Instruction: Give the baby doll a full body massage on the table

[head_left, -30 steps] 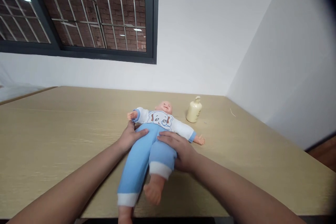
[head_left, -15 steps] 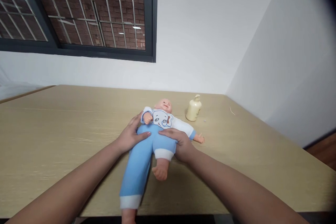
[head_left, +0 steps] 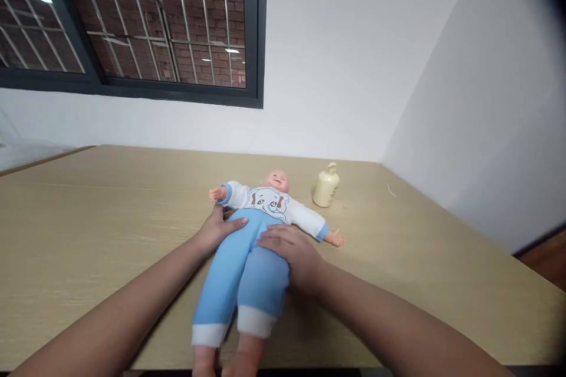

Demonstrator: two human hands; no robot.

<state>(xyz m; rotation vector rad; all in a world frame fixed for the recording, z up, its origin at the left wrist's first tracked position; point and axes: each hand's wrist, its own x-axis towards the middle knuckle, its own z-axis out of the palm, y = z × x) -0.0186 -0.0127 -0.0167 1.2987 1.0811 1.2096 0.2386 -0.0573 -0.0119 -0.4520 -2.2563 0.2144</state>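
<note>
A baby doll [head_left: 265,203] lies on its back on the table, head toward the wall, legs toward me. It wears a white top with an elephant face and light blue trousers with white cuffs. My left hand [head_left: 216,230] grips the doll's hip, thumb over the trousers and fingers partly hidden along its side. My right hand [head_left: 296,250] is wrapped over the doll's other thigh, fingers across the front, thumb out of sight. Both doll arms are spread outward. The doll's feet are partly cut off by the lower picture edge.
A cream pump bottle [head_left: 326,187] stands upright on the wooden table [head_left: 110,206], beyond the doll's outstretched arm. A thin pale strip [head_left: 391,190] lies farther right. A white wall [head_left: 327,70] and a barred window [head_left: 177,23] rise behind the table.
The doll's bent leg on the right has come down and stretched toward me, with my right hand on it. The doll's arm on the left has swung outward from its chest.
</note>
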